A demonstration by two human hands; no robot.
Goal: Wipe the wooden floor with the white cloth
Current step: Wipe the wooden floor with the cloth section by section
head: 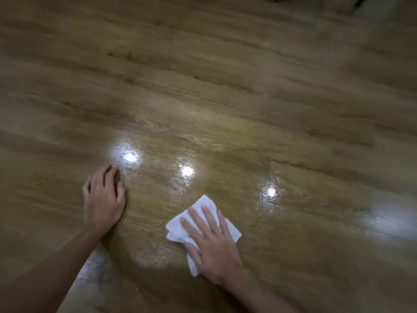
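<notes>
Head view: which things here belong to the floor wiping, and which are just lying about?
Belongs to the job:
- cloth, white, flat on the floor
- right hand, pressing the cloth
- floor, wooden, glossy with glare spots

Just there:
- left hand, resting on the floor, holding nothing
- dark objects at the top edge, too cropped to identify

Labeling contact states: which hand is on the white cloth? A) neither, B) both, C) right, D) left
C: the right hand lies flat on the white cloth with fingers straight, pressing it to the wooden floor; the left hand rests on bare floor, apart from the cloth.
</notes>
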